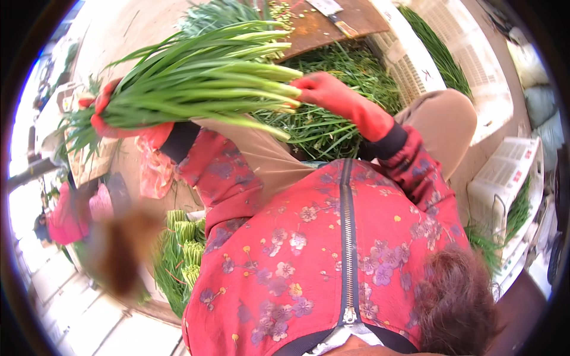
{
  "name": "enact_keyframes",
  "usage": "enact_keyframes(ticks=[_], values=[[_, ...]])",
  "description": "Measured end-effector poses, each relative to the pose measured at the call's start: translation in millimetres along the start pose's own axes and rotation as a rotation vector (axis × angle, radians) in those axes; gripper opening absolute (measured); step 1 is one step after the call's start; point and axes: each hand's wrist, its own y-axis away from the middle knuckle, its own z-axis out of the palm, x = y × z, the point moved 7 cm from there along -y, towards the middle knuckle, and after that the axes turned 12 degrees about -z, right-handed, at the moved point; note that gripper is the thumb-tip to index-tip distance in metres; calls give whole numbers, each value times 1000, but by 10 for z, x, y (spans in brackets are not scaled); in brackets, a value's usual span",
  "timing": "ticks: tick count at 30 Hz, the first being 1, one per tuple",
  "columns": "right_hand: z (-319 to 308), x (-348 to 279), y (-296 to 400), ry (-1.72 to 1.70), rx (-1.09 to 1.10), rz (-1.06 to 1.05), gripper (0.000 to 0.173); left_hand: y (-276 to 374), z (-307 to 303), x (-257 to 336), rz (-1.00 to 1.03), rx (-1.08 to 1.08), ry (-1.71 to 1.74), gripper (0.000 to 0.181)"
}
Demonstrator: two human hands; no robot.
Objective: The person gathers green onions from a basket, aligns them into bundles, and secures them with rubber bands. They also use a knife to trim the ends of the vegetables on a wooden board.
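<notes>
My left hand, in a red rubber glove, grips a thick bunch of green chives around its leafy end. The bunch lies sideways above my left thigh, its pale stem ends pointing right. At those ends my right hand, gloved in red too, pinches one or more stems between fingers and thumb; exactly how many I cannot tell. Below the right hand, a heap of loose green leaves and trimmings lies between my legs.
Beyond the heap, a cleaver rests on a brown board. White plastic crates holding long greens stand at the right. Tied chive bundles lie at lower left, near a pink plastic bag. A person in pink is farther left.
</notes>
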Motion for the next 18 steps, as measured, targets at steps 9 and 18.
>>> enact_keyframes(ticks=[9,18], values=[[-685,-94,548,1040,77,89,26,52,-70,20,61,233,-324,29],[-180,-1418,418,1017,378,-757,19,40,-183,-90,31,368,-452,29]])
